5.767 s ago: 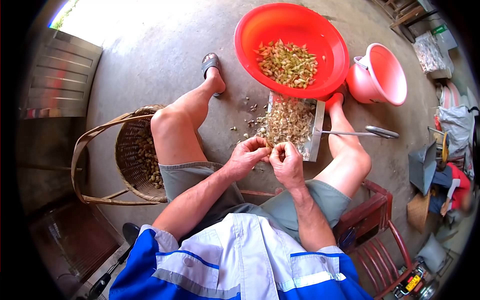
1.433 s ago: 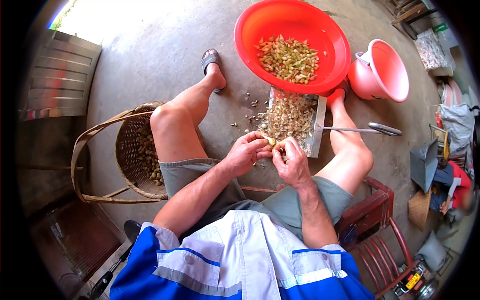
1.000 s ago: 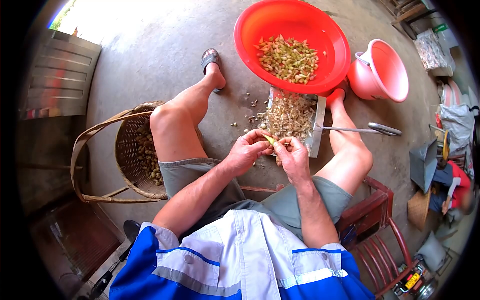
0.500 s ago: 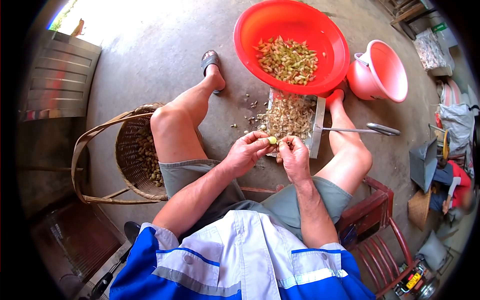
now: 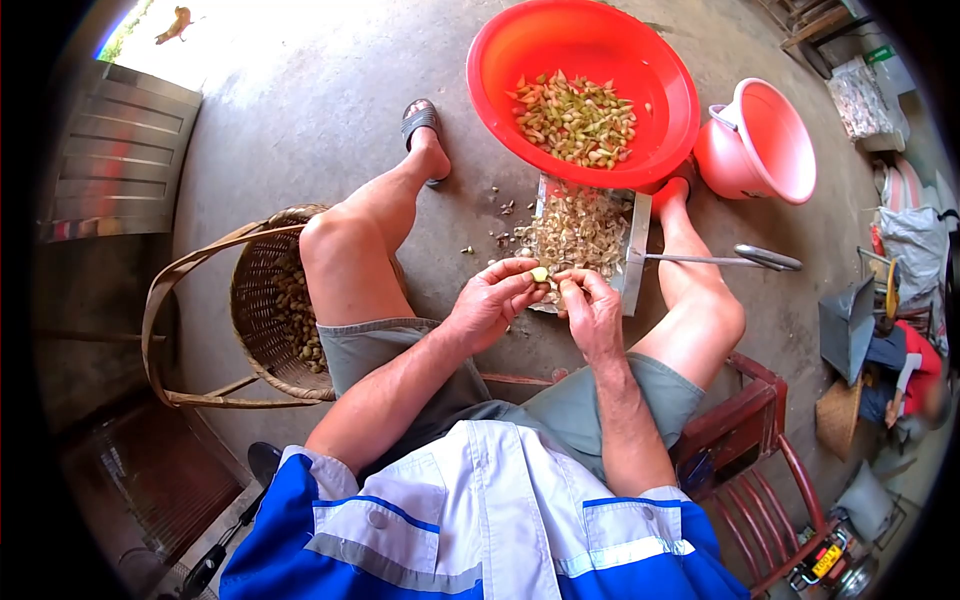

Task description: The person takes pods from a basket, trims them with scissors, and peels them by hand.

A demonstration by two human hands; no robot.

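A small pale green bulb point(image 5: 540, 274) is pinched between the thumb and fingers of my left hand point(image 5: 488, 303). Close beside it, my right hand point(image 5: 594, 312) has its thumb and fingertips pressed together; what they hold is too small to make out. Both hands are between my knees, over a long-handled dustpan point(image 5: 640, 250) heaped with dry, papery husks point(image 5: 575, 232). Beyond it, a big red basin point(image 5: 490, 75) holds a pile of pale green bulbs point(image 5: 575, 120). To my left, a wicker basket point(image 5: 250, 290) contains brownish, husk-covered bulbs point(image 5: 295, 315).
A pink bucket point(image 5: 735, 165) stands right of the basin. The dustpan's handle point(image 5: 710, 261) crosses my right leg. A reddish wooden chair point(image 5: 755, 420) is at my right side. Farther right sits a person in red point(image 5: 915, 365). A chicken point(image 5: 175, 25) is near the doorway.
The bulb in my left hand has turned and shows a rounder, paler face. My right fingertips have shifted slightly on it. At the doorway, the chicken has moved right.
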